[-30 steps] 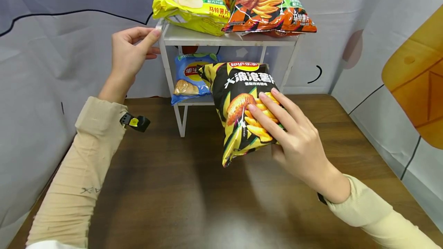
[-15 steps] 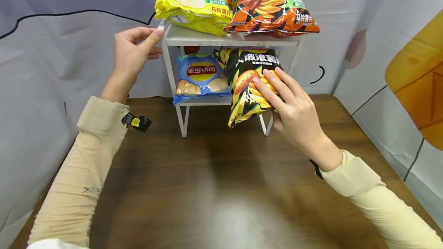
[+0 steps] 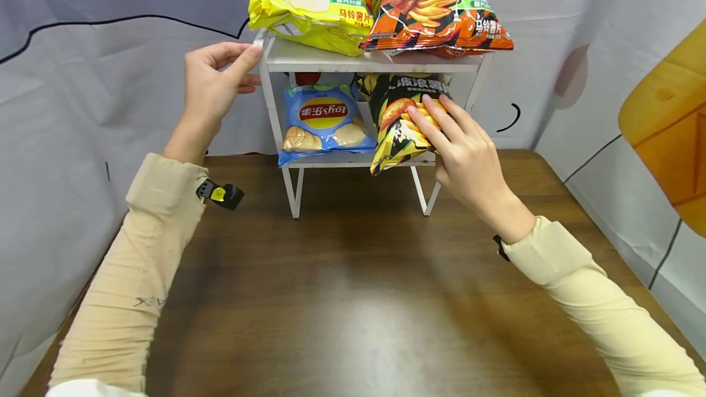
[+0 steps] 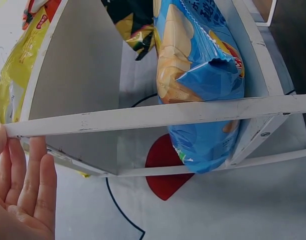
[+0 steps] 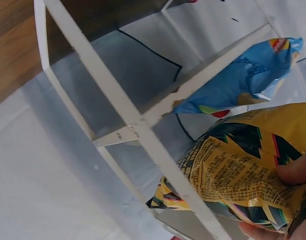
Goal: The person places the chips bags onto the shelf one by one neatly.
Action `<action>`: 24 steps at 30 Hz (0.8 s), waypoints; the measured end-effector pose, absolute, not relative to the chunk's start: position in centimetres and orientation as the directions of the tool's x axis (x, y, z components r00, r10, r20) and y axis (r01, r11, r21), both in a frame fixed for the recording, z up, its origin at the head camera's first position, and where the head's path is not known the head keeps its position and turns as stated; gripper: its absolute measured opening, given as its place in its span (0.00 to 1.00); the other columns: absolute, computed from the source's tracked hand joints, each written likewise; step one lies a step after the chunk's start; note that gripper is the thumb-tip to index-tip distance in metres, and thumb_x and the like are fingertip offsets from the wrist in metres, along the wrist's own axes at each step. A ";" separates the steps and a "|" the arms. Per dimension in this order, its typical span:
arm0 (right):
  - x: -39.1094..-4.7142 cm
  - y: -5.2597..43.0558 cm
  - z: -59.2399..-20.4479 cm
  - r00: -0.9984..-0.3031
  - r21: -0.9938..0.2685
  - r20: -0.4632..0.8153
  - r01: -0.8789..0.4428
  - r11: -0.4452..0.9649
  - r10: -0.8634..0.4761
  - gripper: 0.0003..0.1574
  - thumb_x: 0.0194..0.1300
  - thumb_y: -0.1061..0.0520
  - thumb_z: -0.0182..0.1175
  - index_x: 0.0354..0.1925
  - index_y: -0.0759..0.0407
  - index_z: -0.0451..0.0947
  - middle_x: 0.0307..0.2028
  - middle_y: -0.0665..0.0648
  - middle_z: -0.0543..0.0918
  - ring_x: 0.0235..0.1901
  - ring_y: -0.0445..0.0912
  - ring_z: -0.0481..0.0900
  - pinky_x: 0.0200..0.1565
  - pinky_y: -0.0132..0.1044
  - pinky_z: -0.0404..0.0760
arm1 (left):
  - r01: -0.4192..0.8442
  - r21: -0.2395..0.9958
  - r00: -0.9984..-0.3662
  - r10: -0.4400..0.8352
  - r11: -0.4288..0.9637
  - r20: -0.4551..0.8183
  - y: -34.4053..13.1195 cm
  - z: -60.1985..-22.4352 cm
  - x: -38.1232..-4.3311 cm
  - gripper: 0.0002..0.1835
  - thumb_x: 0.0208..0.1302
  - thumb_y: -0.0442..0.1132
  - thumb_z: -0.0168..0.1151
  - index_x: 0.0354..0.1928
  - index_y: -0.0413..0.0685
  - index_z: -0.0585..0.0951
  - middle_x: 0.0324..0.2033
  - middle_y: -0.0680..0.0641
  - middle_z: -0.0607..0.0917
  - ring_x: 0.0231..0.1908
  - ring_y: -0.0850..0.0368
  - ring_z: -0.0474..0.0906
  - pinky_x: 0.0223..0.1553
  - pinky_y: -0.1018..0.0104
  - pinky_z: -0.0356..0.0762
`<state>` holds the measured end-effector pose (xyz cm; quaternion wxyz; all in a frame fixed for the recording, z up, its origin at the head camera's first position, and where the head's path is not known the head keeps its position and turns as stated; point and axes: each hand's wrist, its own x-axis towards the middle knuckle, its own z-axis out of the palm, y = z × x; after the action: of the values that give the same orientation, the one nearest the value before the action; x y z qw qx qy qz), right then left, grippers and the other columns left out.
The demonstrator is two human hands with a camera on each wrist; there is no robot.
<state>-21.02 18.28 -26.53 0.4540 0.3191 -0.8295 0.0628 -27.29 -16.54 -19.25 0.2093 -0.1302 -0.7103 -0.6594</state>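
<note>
My left hand (image 3: 212,87) pinches the upper left corner of a white two-tier shelf rack (image 3: 380,66), thumb in front and fingers behind. My right hand (image 3: 469,158) grips a black and yellow bag of chips (image 3: 394,139), fingers spread over its front and thumb on its printed back, as the right wrist view shows. The bag's top end is inside the lower tier, while its bottom end tilts out over the front edge. Beside it on that tier lies a blue bag of chips (image 3: 325,116), also visible in the left wrist view.
On the top tier sit a yellow bag of chips (image 3: 309,8) and an orange and black bag of chips (image 3: 436,11), side by side. The rack stands on a brown wooden table (image 3: 309,299), with a printed cloth (image 3: 127,78) hanging behind.
My right hand has pushed the black and yellow bag forward and up, from in front of the rack into the lower tier beside the blue bag. My left hand keeps its hold on the corner.
</note>
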 end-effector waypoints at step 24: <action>-25.2 18.5 -28.4 -0.401 0.240 0.760 -0.559 0.794 -0.512 0.39 0.60 0.76 0.44 0.67 0.53 0.68 0.61 0.60 0.75 0.62 0.59 0.71 0.61 0.54 0.73 | 0.455 0.888 -0.883 -0.096 0.071 0.460 -16.5 -19.2 -27.2 0.11 0.57 0.40 0.71 0.39 0.41 0.86 0.28 0.56 0.85 0.18 0.65 0.83 0.24 0.77 0.82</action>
<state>-25.17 18.48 -28.39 0.4441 0.3200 -0.8365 0.0264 -27.21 -16.54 -19.19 0.2058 -0.1279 -0.7021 -0.6696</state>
